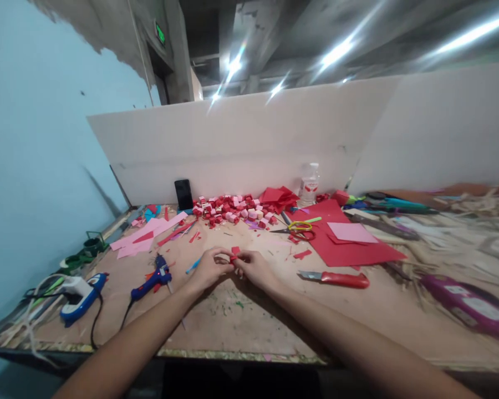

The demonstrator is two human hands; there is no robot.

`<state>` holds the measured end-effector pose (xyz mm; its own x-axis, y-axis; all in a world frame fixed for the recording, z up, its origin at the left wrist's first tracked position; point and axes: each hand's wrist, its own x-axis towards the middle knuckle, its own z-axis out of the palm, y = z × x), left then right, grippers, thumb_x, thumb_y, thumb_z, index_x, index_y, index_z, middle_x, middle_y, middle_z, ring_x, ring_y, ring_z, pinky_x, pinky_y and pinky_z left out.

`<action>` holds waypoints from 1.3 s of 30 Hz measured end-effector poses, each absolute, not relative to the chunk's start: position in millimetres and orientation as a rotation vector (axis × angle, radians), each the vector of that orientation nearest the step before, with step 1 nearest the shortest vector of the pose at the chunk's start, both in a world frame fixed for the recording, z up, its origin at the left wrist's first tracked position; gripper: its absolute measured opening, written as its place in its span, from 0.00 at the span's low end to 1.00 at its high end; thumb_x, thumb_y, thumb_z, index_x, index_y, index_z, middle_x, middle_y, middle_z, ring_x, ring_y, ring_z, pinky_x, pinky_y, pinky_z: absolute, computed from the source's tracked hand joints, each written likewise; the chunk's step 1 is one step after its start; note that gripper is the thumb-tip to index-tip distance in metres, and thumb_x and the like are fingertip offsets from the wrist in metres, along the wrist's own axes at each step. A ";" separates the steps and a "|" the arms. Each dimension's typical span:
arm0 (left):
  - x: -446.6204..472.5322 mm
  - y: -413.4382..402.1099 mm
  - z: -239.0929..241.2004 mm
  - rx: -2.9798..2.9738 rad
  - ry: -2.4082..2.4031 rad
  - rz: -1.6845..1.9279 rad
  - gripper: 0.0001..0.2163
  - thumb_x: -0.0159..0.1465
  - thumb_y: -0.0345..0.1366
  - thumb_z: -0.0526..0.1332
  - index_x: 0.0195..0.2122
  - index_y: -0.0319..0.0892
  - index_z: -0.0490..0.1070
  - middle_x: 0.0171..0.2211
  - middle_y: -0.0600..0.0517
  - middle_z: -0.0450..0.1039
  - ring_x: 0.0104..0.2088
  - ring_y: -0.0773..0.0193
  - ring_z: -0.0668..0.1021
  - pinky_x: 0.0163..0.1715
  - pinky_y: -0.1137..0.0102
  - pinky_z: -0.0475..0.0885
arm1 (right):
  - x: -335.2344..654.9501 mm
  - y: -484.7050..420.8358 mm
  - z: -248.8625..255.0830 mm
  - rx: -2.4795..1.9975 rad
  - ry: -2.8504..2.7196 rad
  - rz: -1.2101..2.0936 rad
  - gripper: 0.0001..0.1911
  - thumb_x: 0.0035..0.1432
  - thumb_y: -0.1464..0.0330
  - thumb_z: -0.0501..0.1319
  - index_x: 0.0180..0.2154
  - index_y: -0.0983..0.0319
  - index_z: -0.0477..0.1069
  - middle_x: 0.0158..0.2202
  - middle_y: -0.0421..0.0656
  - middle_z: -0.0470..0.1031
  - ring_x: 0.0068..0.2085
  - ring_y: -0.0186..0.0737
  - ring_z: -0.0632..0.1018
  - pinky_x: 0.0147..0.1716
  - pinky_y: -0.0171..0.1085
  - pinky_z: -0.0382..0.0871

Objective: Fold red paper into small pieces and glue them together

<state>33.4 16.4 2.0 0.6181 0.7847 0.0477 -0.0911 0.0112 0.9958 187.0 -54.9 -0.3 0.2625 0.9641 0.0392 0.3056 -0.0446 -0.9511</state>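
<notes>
My left hand (211, 268) and my right hand (253, 267) meet above the middle of the wooden table. Between their fingertips they pinch a small piece of red paper (235, 251), which looks folded; its lower part is hidden by the fingers. Beside my left hand lies a thin blue tool (193, 266), partly covered by that hand. Farther back is a heap of small red and pink folded paper boxes (233, 209). Yellow-and-red-handled scissors (301, 228) rest beyond my right hand, and a red-handled knife (336, 278) lies to its right.
Left of my hands are a blue glue gun (153, 280) with its cord and a power strip (83, 302). Red paper sheets (341, 252) spread at right. A phone (183, 194) and a plastic bottle (309, 185) stand by the white partition (241, 144). A purple device (466, 305) sits far right.
</notes>
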 end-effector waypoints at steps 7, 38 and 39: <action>36.7 17.0 -6.3 1.378 0.579 0.742 0.17 0.48 0.34 0.74 0.39 0.37 0.78 0.27 0.47 0.81 0.29 0.60 0.82 0.31 0.72 0.72 | 185.8 -61.8 7.5 -1.560 -1.214 0.802 0.10 0.58 0.65 0.62 0.32 0.65 0.78 0.21 0.39 0.73 0.23 0.34 0.73 0.23 0.31 0.65; 14.9 30.8 6.0 1.387 0.627 0.738 0.20 0.45 0.38 0.78 0.38 0.37 0.79 0.30 0.47 0.82 0.31 0.60 0.82 0.36 0.68 0.75 | 183.6 -59.6 18.7 -1.435 -1.254 0.950 0.10 0.56 0.70 0.67 0.41 0.65 0.82 0.25 0.42 0.78 0.23 0.34 0.74 0.23 0.31 0.69; 13.8 34.0 7.0 1.403 0.631 0.752 0.20 0.45 0.37 0.78 0.38 0.37 0.79 0.30 0.48 0.81 0.31 0.60 0.82 0.35 0.68 0.75 | 183.8 -60.4 21.2 -1.419 -1.250 0.968 0.13 0.56 0.70 0.68 0.43 0.65 0.82 0.28 0.44 0.80 0.24 0.34 0.75 0.24 0.32 0.70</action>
